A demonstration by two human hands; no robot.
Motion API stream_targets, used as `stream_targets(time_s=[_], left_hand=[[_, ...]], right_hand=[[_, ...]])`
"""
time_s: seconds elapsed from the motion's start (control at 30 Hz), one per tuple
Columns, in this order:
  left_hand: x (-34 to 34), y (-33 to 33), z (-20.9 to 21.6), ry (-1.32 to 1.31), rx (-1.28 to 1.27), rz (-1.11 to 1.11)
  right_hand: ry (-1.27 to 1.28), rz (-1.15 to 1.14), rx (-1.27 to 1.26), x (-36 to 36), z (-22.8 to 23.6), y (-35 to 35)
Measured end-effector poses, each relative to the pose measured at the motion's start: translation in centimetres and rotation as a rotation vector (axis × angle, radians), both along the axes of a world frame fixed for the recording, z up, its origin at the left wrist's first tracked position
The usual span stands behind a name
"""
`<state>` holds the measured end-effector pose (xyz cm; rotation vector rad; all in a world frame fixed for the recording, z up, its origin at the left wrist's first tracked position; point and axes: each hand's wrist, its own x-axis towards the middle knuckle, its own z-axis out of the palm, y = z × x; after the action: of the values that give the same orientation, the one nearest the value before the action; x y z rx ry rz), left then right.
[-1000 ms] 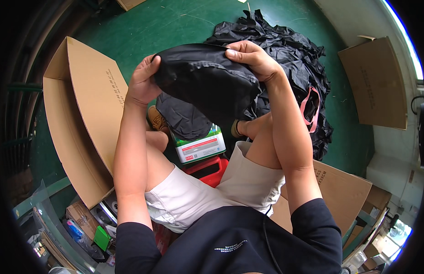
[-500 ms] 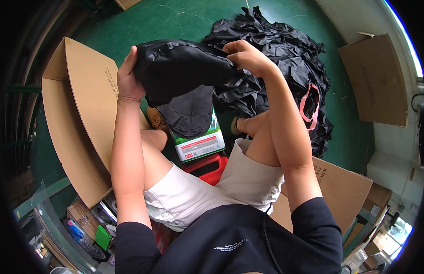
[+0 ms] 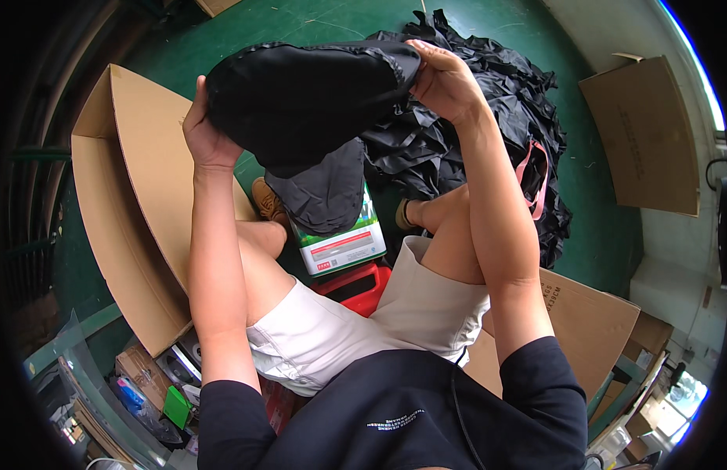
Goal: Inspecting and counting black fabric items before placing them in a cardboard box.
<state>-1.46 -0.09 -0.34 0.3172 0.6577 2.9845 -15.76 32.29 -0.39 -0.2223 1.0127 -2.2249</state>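
- Left arm (image 3: 218, 274) reaches forward with the elbow only slightly bent, its forearm running nearly straight ahead
- Left wrist (image 3: 215, 166) is almost in line with the forearm
- Left hand (image 3: 212, 141) is held up, its thumb (image 3: 197, 98) pointing away from the body; the other fingers are mostly hidden, so their closing cannot be told
- Right arm (image 3: 504, 227) reaches forward too, bent at the elbow, its forearm slanting inward
- Right wrist (image 3: 474, 116) turns slightly inward
- Right hand (image 3: 449, 84) reaches farther forward than the left, fingertips drawn together in a pinch
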Motion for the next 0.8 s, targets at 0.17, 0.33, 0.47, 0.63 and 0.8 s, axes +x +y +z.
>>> stream_targets(time_s=[0.17, 0.33, 0.47, 0.63, 0.8], left_hand=[[-0.2, 0.6, -0.3, -0.012, 0.069, 0.005], [-0.6, 1.0, -1.3, 0.022, 0.113, -0.007], [-1.4, 1.6, -1.4, 0.036, 0.236, -0.018], [-1.5, 3.6, 1.0, -0.468, -0.066, 0.509], [-2.1, 3.2, -0.5, -0.46, -0.093, 0.343]], right_hand=[[-0.023, 0.103, -0.187, 0.1, 0.0, 0.1], [0.042, 0.195, -0.542, 1.8, 2.7, -0.8], [-0.095, 0.176, -0.374, 1.3, 0.9, -0.8], [-0.219, 0.205, -0.294, 2.5, -0.2, -2.6], [-0.161, 0.067, -0.013, 1.9, -1.1, -3.6]])
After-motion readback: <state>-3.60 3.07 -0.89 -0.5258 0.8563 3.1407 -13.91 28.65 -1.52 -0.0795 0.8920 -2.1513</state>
